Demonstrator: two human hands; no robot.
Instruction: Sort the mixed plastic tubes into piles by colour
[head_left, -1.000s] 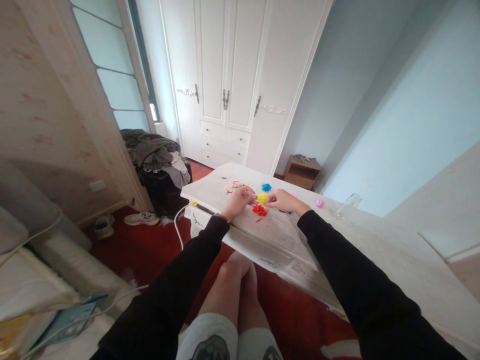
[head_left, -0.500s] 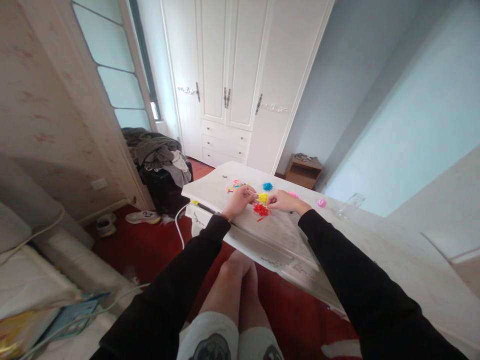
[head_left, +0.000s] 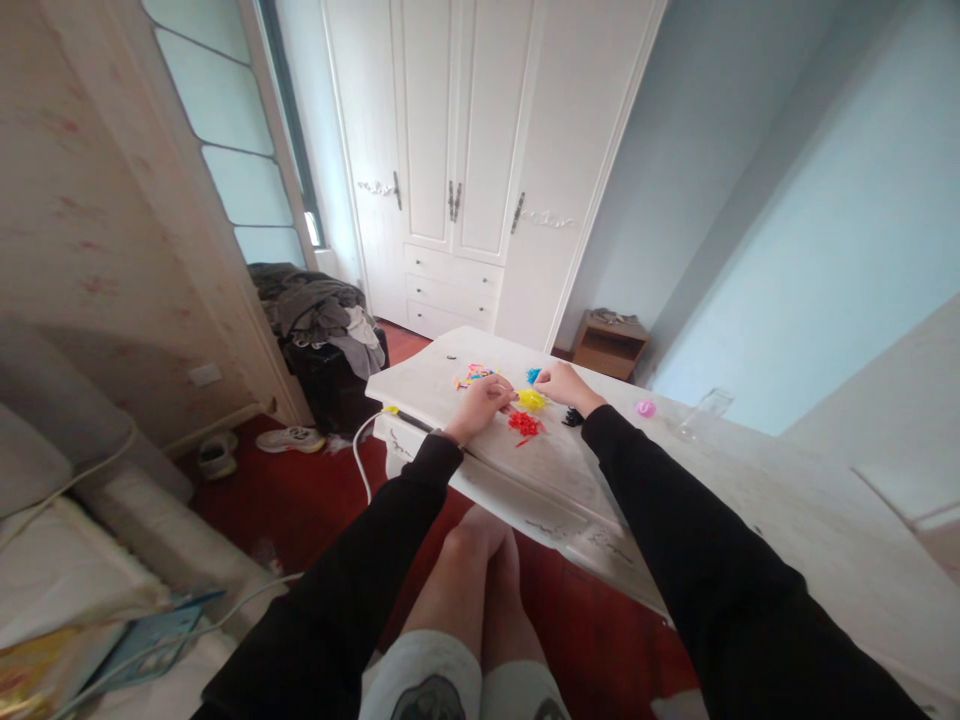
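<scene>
Head view showed the left hand (head_left: 486, 405) with thumb and fingers drawn close, though whether they pinched a piece could not be told; the right hand (head_left: 564, 384) was likewise curled, its contents hidden. Between them lay the yellow pile (head_left: 532, 400), with the red pile (head_left: 524, 426) just nearer the person, the blue pile (head_left: 533, 376) partly behind the right fingers, the black pile (head_left: 573, 417) by the right wrist and the mixed pile (head_left: 474, 375) beyond the left hand. With piles so near one another, a dragged fingertip or cuff could have mixed colours, and a loose pinch could have dropped a piece into the wrong heap. Farther out, the mark on the pale shoe (head_left: 289, 440) and any print on the blue packet (head_left: 150, 635) were too blurred to read.
</scene>
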